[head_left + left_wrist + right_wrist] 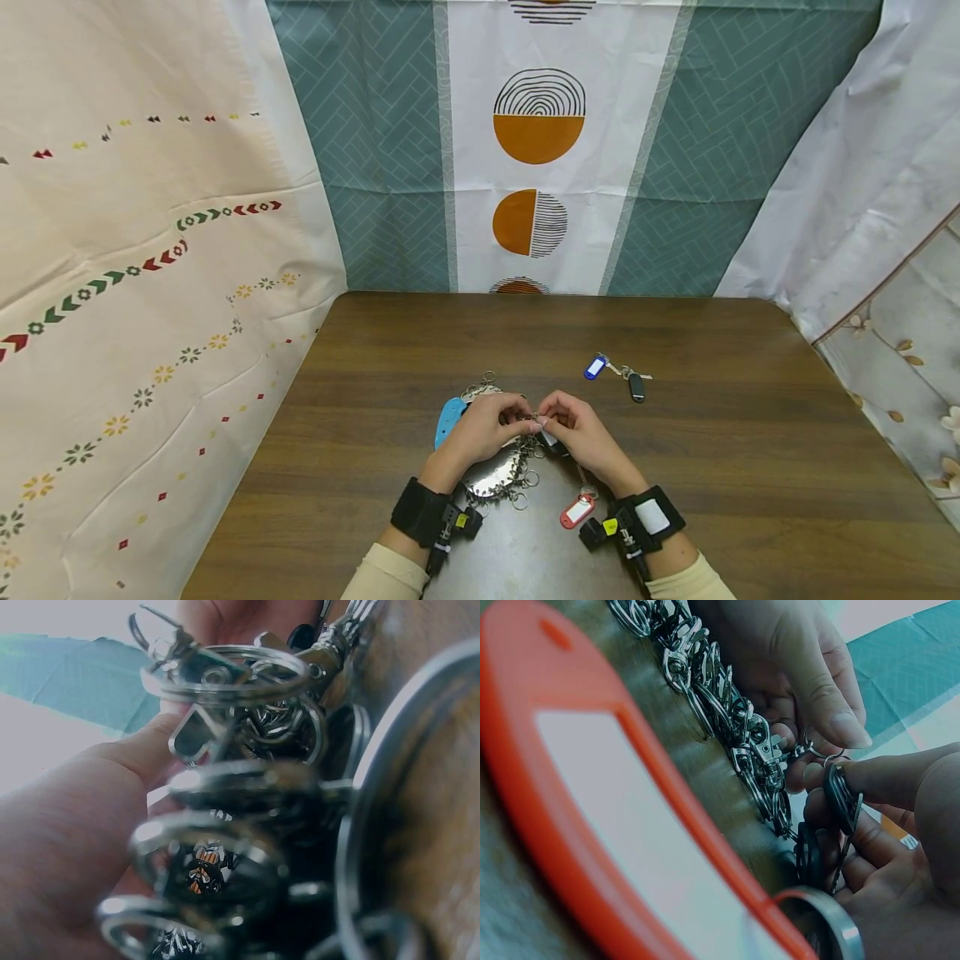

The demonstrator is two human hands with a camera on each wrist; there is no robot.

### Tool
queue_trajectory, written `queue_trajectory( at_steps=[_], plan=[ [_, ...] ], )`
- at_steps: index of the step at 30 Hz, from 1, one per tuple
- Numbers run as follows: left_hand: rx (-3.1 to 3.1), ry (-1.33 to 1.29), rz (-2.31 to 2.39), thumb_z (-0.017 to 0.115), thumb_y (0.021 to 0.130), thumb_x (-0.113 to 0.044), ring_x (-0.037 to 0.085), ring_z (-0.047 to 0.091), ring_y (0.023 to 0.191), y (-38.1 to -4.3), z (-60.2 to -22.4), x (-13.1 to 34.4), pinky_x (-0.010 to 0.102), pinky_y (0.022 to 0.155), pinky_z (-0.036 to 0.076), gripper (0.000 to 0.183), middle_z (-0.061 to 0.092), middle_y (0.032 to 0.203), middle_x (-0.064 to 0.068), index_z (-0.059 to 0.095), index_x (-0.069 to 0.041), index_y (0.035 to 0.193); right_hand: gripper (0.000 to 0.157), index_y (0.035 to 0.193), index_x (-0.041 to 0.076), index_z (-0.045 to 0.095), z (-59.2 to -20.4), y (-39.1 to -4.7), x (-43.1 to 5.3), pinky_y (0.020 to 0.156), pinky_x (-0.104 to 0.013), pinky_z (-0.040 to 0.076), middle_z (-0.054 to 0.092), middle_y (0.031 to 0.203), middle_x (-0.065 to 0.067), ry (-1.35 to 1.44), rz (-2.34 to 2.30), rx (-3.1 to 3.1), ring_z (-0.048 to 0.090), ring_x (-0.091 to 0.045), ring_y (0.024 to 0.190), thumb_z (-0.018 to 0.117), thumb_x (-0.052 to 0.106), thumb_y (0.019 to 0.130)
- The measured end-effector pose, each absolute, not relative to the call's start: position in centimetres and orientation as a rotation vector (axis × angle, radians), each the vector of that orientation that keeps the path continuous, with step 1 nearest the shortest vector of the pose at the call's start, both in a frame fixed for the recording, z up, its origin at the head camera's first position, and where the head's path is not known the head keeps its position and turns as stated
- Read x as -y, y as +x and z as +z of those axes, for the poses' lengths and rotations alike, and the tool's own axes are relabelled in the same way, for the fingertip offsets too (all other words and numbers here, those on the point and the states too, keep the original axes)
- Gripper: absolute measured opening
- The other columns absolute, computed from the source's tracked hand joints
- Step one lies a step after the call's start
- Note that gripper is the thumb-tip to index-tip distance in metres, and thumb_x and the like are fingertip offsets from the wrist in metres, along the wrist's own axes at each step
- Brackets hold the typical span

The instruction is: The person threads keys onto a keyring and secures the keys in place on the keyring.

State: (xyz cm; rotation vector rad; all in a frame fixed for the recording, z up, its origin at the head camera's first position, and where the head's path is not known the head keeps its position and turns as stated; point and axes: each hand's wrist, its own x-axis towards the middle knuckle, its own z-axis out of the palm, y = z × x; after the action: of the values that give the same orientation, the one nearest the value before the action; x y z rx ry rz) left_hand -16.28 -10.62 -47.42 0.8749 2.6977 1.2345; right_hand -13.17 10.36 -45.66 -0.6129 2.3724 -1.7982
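Note:
My left hand [491,421] pinches a small split ring [831,757] on a swivel clasp [799,751] between thumb and fingers. Facing it, my right hand [585,433] holds a black key tag [841,801] with a metal key [847,851], close against that ring. Whether the tag is threaded on the ring, I cannot tell. Under my left hand lies a large metal hoop [373,759] strung with several swivel clasps and split rings [754,742]. A red key tag [577,510] with a white label lies below my right wrist, filling much of the right wrist view.
A blue key tag [596,367] and another black key tag [637,387], both with keys, lie farther back on the wooden table [712,467]. A light-blue object [448,421], partly hidden, sits left of my left hand. Patterned cloths [375,167] hang behind.

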Motion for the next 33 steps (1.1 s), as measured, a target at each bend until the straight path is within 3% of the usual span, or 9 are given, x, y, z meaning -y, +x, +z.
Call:
queue_trajectory(
  at_steps=[10, 17, 22, 27, 33],
  plan=[
    [-2.689, 0.862, 1.253, 0.071, 0.095, -0.044, 0.005, 0.057, 0.068, -16.5, -47.2, 10.2, 0.022, 0.060, 0.049, 0.018, 0.066, 0.081, -0.009, 0.073, -0.028, 0.101, 0.007, 0.107, -0.003, 0.061, -47.6, -14.6, -11.3, 0.063, -0.022, 0.042, 0.065, 0.093, -0.025, -0.599, -1.841, -2.329, 0.054, -0.037, 0.075, 0.058, -0.005, 0.101],
    [-2.700, 0.853, 1.257, 0.073, 0.094, -0.042, 0.006, 0.058, 0.069, -16.7, -47.0, 9.7, 0.022, 0.059, 0.049, 0.017, 0.066, 0.083, -0.009, 0.072, -0.027, 0.101, 0.006, 0.106, 0.002, 0.063, -48.2, -15.4, -12.1, 0.064, -0.023, 0.043, 0.066, 0.093, -0.026, -0.600, -1.912, -2.315, 0.056, -0.026, 0.075, 0.063, 0.002, 0.100],
    [-2.695, 0.851, 1.281, 0.075, 0.093, -0.040, 0.006, 0.060, 0.075, -16.6, -47.0, 9.8, 0.024, 0.063, 0.051, 0.026, 0.068, 0.098, -0.004, 0.071, -0.022, 0.111, 0.006, 0.106, 0.001, 0.063, -48.0, -15.3, -12.0, 0.061, -0.022, 0.044, 0.065, 0.092, -0.024, -0.584, -1.962, -2.352, 0.056, -0.018, 0.072, 0.064, 0.002, 0.099],
    [-2.697, 0.838, 1.286, 0.077, 0.091, -0.037, 0.008, 0.061, 0.078, -16.4, -47.0, 10.0, 0.025, 0.063, 0.052, 0.042, 0.066, 0.117, -0.001, 0.066, -0.018, 0.127, 0.009, 0.107, -0.001, 0.063, -47.7, -15.1, -12.0, 0.071, -0.023, 0.050, 0.064, 0.098, -0.025, -0.511, -2.039, -2.385, 0.060, -0.018, 0.083, 0.065, 0.003, 0.100],
    [-2.699, 0.831, 1.275, 0.078, 0.091, -0.035, 0.007, 0.060, 0.077, -16.2, -47.0, 10.3, 0.025, 0.061, 0.051, 0.050, 0.064, 0.121, 0.000, 0.061, -0.017, 0.135, 0.012, 0.111, -0.002, 0.064, -47.9, -14.9, -12.0, 0.076, -0.022, 0.049, 0.063, 0.105, -0.021, -0.450, -2.082, -2.410, 0.060, -0.019, 0.091, 0.064, 0.006, 0.101]
  ],
)
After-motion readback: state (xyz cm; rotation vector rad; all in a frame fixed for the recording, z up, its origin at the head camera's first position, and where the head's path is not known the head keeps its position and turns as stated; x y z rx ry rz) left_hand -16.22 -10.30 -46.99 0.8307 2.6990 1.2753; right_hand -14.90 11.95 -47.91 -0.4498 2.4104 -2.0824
